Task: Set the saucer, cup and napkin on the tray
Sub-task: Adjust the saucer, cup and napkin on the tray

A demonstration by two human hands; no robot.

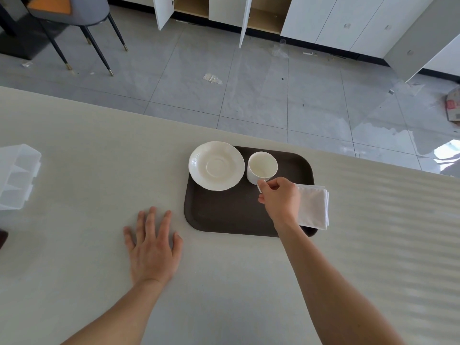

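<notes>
Fingers (264, 184) of the right hand (280, 199) are pinched on the handle of the white cup (261, 166), which stands upright on the dark tray (224, 210) with its mouth up and the handle turned toward the person. Just left of the cup, not quite touching it as far as I can see, the scalloped saucer (216, 165) lies at the tray's far left corner, its rim hanging a little over the tray edge. The folded white napkin (314, 207) lies along the tray's right edge, long axis running near to far, partly overhanging onto the pale worktop (99, 145). The left hand (153, 247) rests flat on the worktop near the tray's left side, fingers spread and holding nothing. A clear plastic box (17, 175) sits far left.
</notes>
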